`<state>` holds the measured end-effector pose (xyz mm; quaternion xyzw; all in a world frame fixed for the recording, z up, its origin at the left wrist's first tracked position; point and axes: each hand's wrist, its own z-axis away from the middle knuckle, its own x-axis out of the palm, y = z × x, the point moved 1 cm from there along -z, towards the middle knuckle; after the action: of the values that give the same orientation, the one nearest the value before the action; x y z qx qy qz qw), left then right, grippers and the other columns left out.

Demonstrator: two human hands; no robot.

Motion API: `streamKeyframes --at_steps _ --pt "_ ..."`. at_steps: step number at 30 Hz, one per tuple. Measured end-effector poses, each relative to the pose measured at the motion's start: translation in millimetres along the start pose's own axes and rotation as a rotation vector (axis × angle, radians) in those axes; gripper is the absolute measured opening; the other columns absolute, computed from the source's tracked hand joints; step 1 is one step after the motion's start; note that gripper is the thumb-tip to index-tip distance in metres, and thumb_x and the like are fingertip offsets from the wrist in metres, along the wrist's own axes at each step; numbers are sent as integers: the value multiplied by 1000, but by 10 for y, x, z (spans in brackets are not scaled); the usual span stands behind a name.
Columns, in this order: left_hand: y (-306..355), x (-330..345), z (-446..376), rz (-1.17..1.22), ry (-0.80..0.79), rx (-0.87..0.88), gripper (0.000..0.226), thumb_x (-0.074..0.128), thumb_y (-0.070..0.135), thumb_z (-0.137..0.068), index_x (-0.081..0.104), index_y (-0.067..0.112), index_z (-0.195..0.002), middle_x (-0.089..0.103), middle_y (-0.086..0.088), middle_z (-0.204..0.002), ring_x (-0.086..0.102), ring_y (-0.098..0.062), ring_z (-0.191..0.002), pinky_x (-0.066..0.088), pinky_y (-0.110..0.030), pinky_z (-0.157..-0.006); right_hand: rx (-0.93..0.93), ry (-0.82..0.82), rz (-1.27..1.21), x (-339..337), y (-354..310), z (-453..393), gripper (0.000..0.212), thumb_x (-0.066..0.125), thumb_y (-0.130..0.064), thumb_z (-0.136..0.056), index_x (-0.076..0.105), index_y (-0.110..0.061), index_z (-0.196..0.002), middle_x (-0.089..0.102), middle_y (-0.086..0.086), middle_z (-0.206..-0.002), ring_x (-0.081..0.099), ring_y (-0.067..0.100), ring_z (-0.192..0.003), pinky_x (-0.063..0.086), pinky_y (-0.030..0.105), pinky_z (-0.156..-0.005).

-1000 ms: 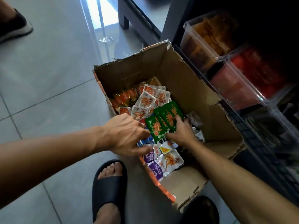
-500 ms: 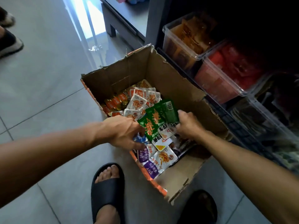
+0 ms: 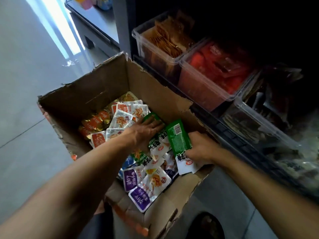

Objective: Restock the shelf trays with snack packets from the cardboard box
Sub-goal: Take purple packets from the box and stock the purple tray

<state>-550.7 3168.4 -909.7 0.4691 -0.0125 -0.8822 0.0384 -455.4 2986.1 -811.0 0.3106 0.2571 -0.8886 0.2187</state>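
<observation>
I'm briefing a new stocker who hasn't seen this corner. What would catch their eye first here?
Probably the open cardboard box on the floor, heaped with bright snack packets, with both hands in it: the right hand grips green packets at the box's right side while the left hand rests flat on the pile. Next, the clear shelf trays to the right, one of red packets beside one of brown.

Torn cardboard box [image 3: 96, 87] of mixed snack packets [image 3: 148, 183], beside filled shelf trays [image 3: 203, 94]
</observation>
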Motion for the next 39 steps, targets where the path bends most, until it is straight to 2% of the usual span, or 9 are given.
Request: streamKeyframes --at_steps 3,11,20,23,27,29,32,36,39 --pt "42 76 22 -40 -29 58 134 72 77 -59 -6 26 -156 -1 -1 -165 -2 -29 -151 -3 -51 -120 -7 -2 78 61 -38 66 22 61 -16 -85 59 -13 -107 65 9 -100 64 26 -86 48 31 -65" --pt "59 79 398 -78 149 144 37 41 32 -103 51 14 -133 51 -6 -131 49 -14 -106 50 -29 -91 11 10 110 63 -91 130 23 58 -18 -84 55 -13 -107 61 9 -102 62 28 -87 45 31 -65" --pt "-73 -34 469 38 351 2 22 43 32 -103 58 16 -103 61 1 -91 59 -12 -73 54 -27 -65 -51 143 33 -96 -97 248 17 61 -15 -83 48 -20 -93 57 2 -84 56 24 -77 42 29 -63" --pt "-227 4 492 62 342 -30 13 49 31 -98 55 19 -101 61 1 -98 58 -15 -85 52 -29 -70 -47 155 38 -137 -77 281 19 63 -14 -83 48 -19 -93 60 4 -88 55 23 -79 40 27 -65" --pt "-75 325 549 72 73 174 52 46 33 -99 27 28 -147 37 3 -153 30 -23 -144 36 -46 -113 -39 152 70 -107 -81 209 20 63 -18 -83 51 -17 -98 60 6 -89 58 27 -82 43 30 -66" --pt "-6 442 612 -29 -65 135 77 50 30 -99 -2 27 -156 -1 6 -163 -3 -22 -151 15 -50 -122 -53 153 80 -74 -79 167 22 63 -19 -82 55 -13 -102 64 8 -92 60 29 -82 45 31 -64" --pt "24 387 599 -156 -40 122 81 53 20 -98 -3 18 -157 5 -7 -164 8 -31 -150 25 -49 -119 -50 134 90 -58 -38 137 23 62 -19 -82 56 -15 -104 65 9 -93 62 29 -83 54 36 -70" --pt "51 280 526 -126 84 147 58 41 31 -104 20 7 -153 50 -15 -135 51 -28 -118 52 -39 -93 -71 112 75 -57 -30 145 25 60 -17 -81 56 -17 -106 65 8 -93 64 27 -83 56 39 -73" --pt "70 159 589 3 116 113 35 30 23 -107 33 12 -139 59 -6 -94 58 -19 -74 56 -33 -63 -101 109 54 -71 -29 157 24 61 -17 -81 57 -16 -104 66 7 -91 63 26 -81 56 39 -71"
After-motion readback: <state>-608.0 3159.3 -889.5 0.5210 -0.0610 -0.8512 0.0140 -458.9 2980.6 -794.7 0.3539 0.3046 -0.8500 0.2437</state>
